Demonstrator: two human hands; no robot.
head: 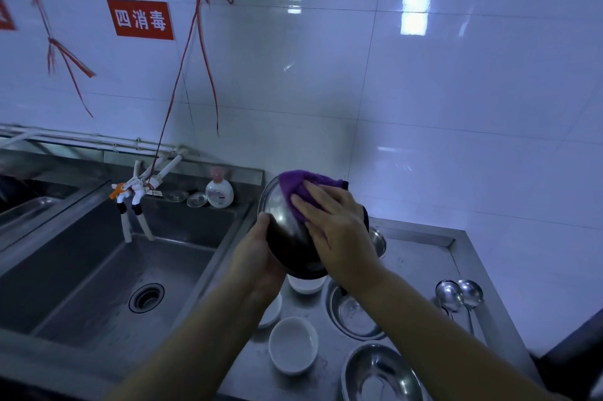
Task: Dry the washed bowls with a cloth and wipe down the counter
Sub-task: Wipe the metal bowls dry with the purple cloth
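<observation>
I have the steel bowl (287,231) up in the air, tilted with its outside toward me, above the near-left part of the counter (421,257) and just right of the sink (107,257). My left hand (257,257) grips its lower left rim, fingers curled round the edge. My right hand (336,227) lies flat with straight fingers, pressing the purple cloth (303,188) against the bowl's upper right side — the cloth drapes over the far rim.

The bowl looks thin, stiff and light, and I judge it slick while wet, so the rim is the sure place to hold; the rounded wall would slide under bare fingers. The cloth is soft and bunches easily, so a flat palm spreads it better than a pinch.

Below, on the counter, wait other pieces: a white bowl (293,348) near me, more steel bowls to its right, one at the near edge (381,374). The white ones I take to be ceramic — heavier and breakable, so I'd lift them with care. Two ladles (460,296) lie further right.
</observation>
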